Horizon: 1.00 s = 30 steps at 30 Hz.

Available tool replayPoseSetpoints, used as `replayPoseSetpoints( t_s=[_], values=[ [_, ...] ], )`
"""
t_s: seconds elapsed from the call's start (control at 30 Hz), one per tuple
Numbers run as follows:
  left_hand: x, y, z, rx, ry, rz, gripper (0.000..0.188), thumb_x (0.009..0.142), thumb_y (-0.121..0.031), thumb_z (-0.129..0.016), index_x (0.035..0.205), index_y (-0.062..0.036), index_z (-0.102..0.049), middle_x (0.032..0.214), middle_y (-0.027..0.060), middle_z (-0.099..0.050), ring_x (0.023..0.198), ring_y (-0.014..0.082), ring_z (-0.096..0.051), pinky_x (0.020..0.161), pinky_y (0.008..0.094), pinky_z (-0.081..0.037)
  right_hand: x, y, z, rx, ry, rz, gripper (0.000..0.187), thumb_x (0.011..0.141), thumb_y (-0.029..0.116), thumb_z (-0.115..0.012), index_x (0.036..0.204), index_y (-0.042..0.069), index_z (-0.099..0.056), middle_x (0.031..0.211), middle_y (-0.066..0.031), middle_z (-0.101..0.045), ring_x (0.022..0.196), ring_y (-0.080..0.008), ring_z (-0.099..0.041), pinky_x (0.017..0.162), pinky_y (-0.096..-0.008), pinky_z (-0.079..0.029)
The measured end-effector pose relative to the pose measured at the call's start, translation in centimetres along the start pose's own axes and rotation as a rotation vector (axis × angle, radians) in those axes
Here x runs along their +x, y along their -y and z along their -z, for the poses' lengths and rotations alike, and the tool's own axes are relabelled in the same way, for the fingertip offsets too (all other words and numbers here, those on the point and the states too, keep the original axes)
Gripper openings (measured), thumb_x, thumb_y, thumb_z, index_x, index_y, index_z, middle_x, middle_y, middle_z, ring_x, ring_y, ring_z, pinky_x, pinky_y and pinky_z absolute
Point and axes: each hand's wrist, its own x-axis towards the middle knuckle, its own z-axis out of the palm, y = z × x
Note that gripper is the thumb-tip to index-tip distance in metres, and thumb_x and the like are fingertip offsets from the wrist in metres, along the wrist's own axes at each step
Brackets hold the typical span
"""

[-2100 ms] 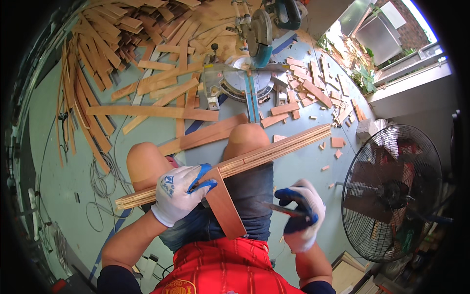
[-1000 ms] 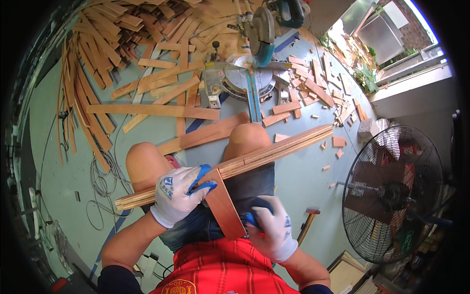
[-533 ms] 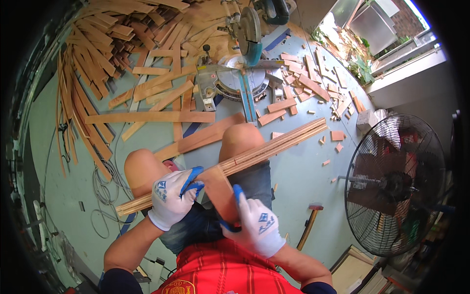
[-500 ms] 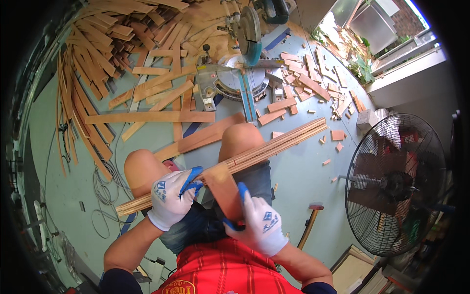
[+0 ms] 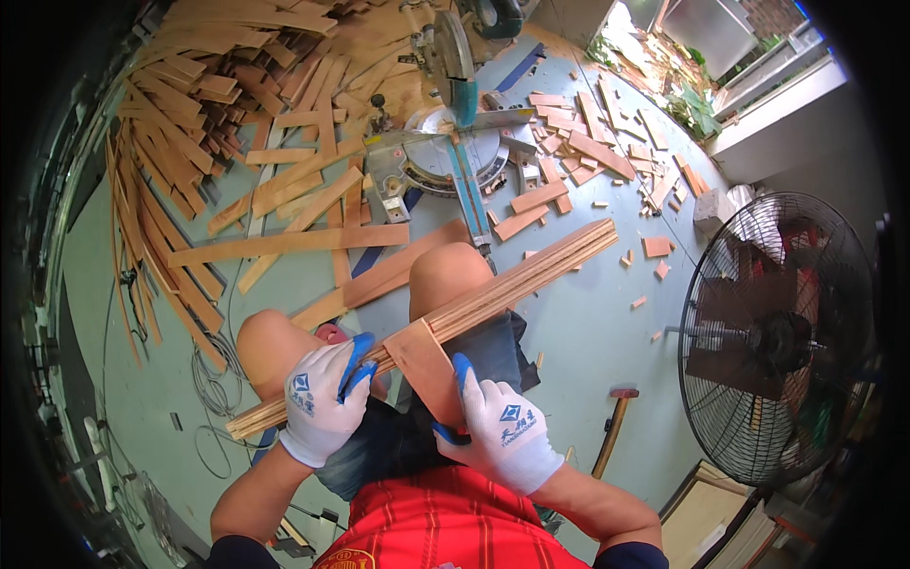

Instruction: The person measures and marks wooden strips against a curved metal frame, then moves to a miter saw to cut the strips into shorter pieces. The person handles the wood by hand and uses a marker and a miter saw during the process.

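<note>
A long bundle of thin wooden strips (image 5: 531,284) lies slantwise across my bare knees, its right end farther from me than its left. My left hand (image 5: 327,398), in a white glove with blue fingertips, is closed around the bundle left of its middle. In my right hand (image 5: 502,427), gloved the same way, is a short flat wooden board (image 5: 427,372), pinched between thumb and fingers at its near end. The board's far end meets the near side of the bundle, just right of my left hand, crossing it at a steep angle.
Ahead stands a mitre saw (image 5: 455,152) on the floor. Many loose boards (image 5: 190,104) pile up at the far left, and offcuts (image 5: 602,152) scatter at the right. A large black fan (image 5: 773,341) and a hammer (image 5: 616,431) are to my right; a cable (image 5: 216,379) coils left.
The view has shifted slightly. Both hands keep their holds, and the short board's far end has turned a little to the left against the bundle.
</note>
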Motion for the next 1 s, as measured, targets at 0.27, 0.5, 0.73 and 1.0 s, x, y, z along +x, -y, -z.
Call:
replayPoseSetpoints(
  t_s=[0.27, 0.5, 0.73, 1.0],
  values=[
    [2.1, -2.7, -3.2, -0.094, -0.089, 0.041, 0.034, 0.099, -0.021, -0.079, 0.126, -0.0007, -0.075, 0.104, 0.0209, -0.078, 0.094, 0.0443, -0.073, 0.086, 0.0486, -0.058, 0.2, -0.1, 0.0, -0.007, 0.014, 0.012, 0.095, 0.088, 0.04, -0.086, 0.16, -0.009, -0.048, 0.092, -0.0171, -0.068, 0.082, -0.0315, -0.071, 0.072, -0.0413, -0.06],
    [2.3, -2.5, -3.4, -0.129, -0.088, 0.043, 0.03, 0.098, -0.017, -0.079, 0.123, -0.0009, -0.078, 0.098, 0.0197, -0.077, 0.087, 0.0405, -0.072, 0.08, 0.0454, -0.057, -0.5, 0.0, 0.3, 0.034, 0.059, -0.027, 0.104, 0.085, 0.04, -0.09, 0.163, -0.01, -0.042, 0.096, -0.0164, -0.068, 0.087, -0.0336, -0.07, 0.073, -0.0428, -0.061],
    [2.7, -2.5, -3.4, -0.149, -0.075, 0.039, 0.031, 0.096, -0.017, -0.082, 0.122, -0.0017, -0.078, 0.1, 0.0205, -0.078, 0.089, 0.0422, -0.074, 0.081, 0.0465, -0.058, -0.4, 0.0, 0.4, 0.044, 0.012, -0.006, 0.095, 0.088, 0.039, -0.086, 0.16, -0.01, -0.047, 0.092, -0.0162, -0.068, 0.082, -0.0312, -0.071, 0.072, -0.0415, -0.061],
    [2.8, -2.8, -3.1, -0.128, -0.036, 0.095, 0.03, 0.095, -0.016, -0.082, 0.122, -0.0031, -0.078, 0.1, 0.0196, -0.077, 0.088, 0.0413, -0.073, 0.08, 0.046, -0.058, -0.3, 0.2, 0.7, 0.035, 0.029, -0.018, 0.097, 0.088, 0.042, -0.087, 0.16, -0.009, -0.047, 0.093, -0.0161, -0.068, 0.083, -0.0309, -0.072, 0.071, -0.0405, -0.061]
  ],
)
